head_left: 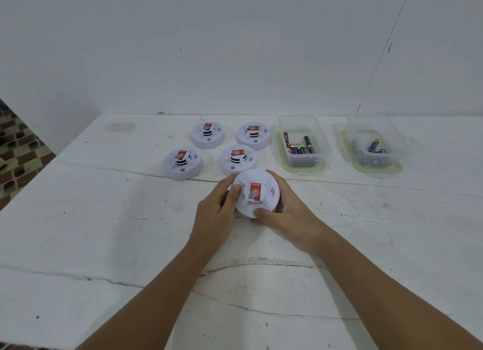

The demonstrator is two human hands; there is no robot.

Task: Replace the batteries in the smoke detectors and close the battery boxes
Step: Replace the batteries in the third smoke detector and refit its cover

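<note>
A round white smoke detector (257,191) with a red label on top sits tilted toward me between both hands at the table's middle. My left hand (215,213) grips its left side, thumb on the upper face. My right hand (287,216) cups its right side, thumb against the near rim. Behind it stand several more white detectors: a back-left detector (207,135), a back-right detector (253,136), a left detector (183,163) and a middle detector (236,159). Their battery boxes are hidden underneath.
A clear plastic tub (303,143) holding several batteries stands right of the detectors. A second clear tub (373,146) with a few batteries stands further right. The white table (104,219) has cracks across it; a wall rises behind, and the table's left edge drops off.
</note>
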